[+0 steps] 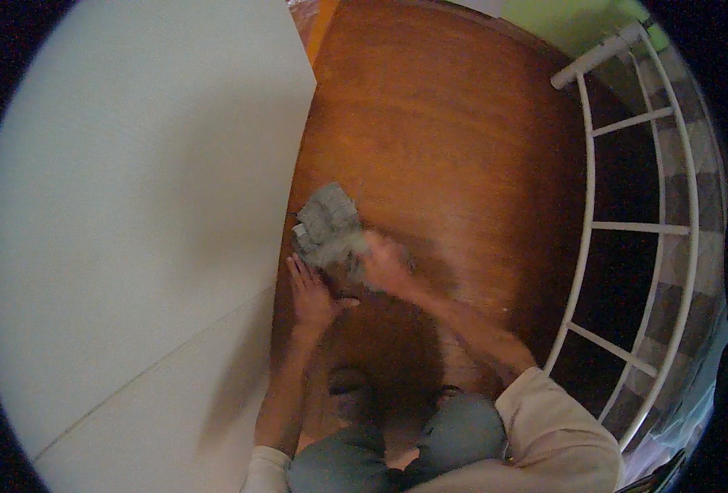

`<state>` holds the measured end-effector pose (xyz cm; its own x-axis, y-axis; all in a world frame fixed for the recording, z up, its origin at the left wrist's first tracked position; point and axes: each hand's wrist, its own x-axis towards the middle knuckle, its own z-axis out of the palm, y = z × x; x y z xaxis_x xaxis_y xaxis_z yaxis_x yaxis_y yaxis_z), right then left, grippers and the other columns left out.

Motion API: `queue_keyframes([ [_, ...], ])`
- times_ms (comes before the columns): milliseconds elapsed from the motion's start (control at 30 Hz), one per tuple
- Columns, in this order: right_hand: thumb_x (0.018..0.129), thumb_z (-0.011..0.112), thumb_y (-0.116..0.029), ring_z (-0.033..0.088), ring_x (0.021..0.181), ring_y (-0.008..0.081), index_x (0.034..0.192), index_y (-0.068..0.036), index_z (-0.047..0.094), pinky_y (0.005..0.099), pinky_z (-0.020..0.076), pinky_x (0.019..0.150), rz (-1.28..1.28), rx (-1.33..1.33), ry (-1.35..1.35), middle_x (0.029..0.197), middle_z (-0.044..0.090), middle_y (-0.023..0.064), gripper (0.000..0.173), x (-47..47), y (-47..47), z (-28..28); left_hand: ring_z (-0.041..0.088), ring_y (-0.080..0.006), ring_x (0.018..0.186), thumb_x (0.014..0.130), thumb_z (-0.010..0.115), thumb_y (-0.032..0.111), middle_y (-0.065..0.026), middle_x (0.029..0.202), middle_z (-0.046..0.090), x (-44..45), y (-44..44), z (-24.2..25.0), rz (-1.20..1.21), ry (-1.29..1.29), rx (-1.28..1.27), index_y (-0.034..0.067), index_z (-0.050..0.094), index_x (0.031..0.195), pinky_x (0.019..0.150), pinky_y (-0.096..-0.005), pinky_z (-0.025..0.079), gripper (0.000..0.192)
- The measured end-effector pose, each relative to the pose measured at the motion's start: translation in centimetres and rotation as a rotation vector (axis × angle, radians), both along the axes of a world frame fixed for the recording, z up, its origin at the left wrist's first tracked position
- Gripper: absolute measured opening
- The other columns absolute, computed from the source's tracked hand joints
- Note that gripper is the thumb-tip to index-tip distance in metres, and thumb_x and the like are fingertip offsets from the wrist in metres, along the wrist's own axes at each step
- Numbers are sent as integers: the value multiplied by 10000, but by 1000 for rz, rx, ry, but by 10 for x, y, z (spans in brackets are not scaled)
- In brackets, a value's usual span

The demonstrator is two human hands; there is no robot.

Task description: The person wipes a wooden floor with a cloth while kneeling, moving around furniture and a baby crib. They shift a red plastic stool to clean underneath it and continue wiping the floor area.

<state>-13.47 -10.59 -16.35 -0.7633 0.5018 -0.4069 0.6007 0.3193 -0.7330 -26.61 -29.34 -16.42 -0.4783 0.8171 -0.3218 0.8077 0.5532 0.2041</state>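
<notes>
A grey cloth (pixel 330 215), crumpled and folded, lies on the brown wood floor (pixel 438 148) close to the foot of the white wall (pixel 123 215). My right hand (pixel 384 262) is blurred, its fingers closed on the right part of the cloth. Just below the cloth's lower left edge is my left hand (pixel 315 302), fingers stretched forward and thumb out to the side. Its fingertips reach the cloth's edge or lie right beside it; I cannot tell whether they press on it. Nothing shows in the left hand.
To my right stands a white metal-tube frame (pixel 589 185) with rungs, like part of a bed. Checked fabric (pixel 678 166) shows behind it. My bent knees (pixel 462 425) are close below my hands. A seam (pixel 154 368) runs across the wall. An orange strip (pixel 323 31) stands beyond the wall's corner.
</notes>
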Motion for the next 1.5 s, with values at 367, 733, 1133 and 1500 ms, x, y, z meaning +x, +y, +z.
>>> queue_keyframes([
  [367, 949, 452, -808, 130, 1593, 476, 1634, -293, 390, 771, 60, 1186, -138, 707, -124, 1700, 178, 319, 860, -70, 123, -27, 147, -491, 1578, 715, 780, 709, -370, 1675, 153, 0, -69, 30, 119, -126, -169, -197, 190, 1561, 1305, -511, 171, 1373],
  [733, 983, 585, -515, 203, 1586, 429, 1515, -186, 551, 731, 77, 1217, -32, 911, 92, 1680, 276, 271, 627, -147, 77, -62, 136, -484, 1583, 709, 768, 727, -365, 1683, 136, 13, -51, 17, 42, -3, -236, -184, 182, 1572, 1309, -502, 164, 1385],
  [1133, 992, 608, -436, 290, 1578, 305, 1496, -321, 581, 725, 142, 1230, 251, 799, 267, 1676, 372, 125, 518, -31, 103, -66, 145, -460, 1588, 764, 742, 742, -343, 1692, 134, 3, -63, 57, 110, -143, -214, -133, 131, 1609, 1320, -498, 120, 1361],
  [1500, 1044, 535, -350, 148, 1595, 455, 1621, -260, 395, 730, 121, 1222, -599, 833, -478, 1659, 323, 276, 601, 228, 224, -71, 69, -504, 1587, 692, 776, 781, -393, 1681, 52, -12, -93, -5, 183, -211, -133, -180, 84, 1588, 1316, -529, 61, 1484],
])
